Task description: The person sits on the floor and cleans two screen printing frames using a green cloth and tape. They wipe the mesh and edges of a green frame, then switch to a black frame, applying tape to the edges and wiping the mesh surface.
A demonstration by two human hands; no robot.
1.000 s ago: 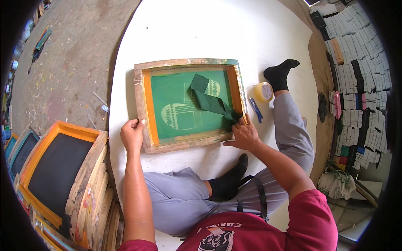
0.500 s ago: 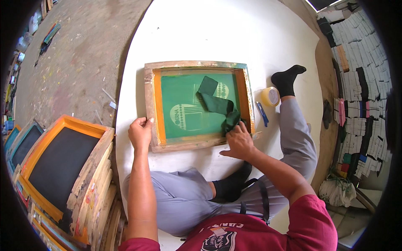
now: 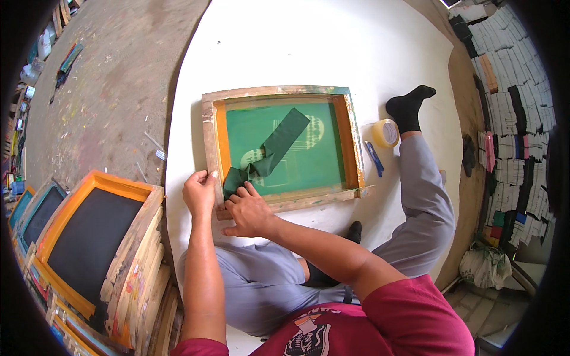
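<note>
A wooden screen-printing frame [image 3: 276, 91] with green mesh [image 3: 314, 169] lies on the white sheet before me; pale sole-like shapes show in the mesh. Across it runs a dark green strip of cloth [image 3: 287, 132], slanting from upper right to the near left corner and twisted partway. My right hand [image 3: 249, 212] has closed fingers on the cloth's near end, pressed into that corner. At the frame's left outer edge, my left hand [image 3: 199, 191] grips the wood between thumb and fingers.
Right of the frame lie a roll of clear tape [image 3: 385, 133] and a blue cutter knife [image 3: 374, 159]. My black-socked foot [image 3: 409, 107] rests beyond them. More wooden frames [image 3: 98, 237] are stacked at the left. Bundled pale pieces [image 3: 510, 107] are piled along the right side.
My right hand has moved left along the frame's near side, drawing the cloth's near end from the right corner to the left one. My left hand stays at the frame's left edge.
</note>
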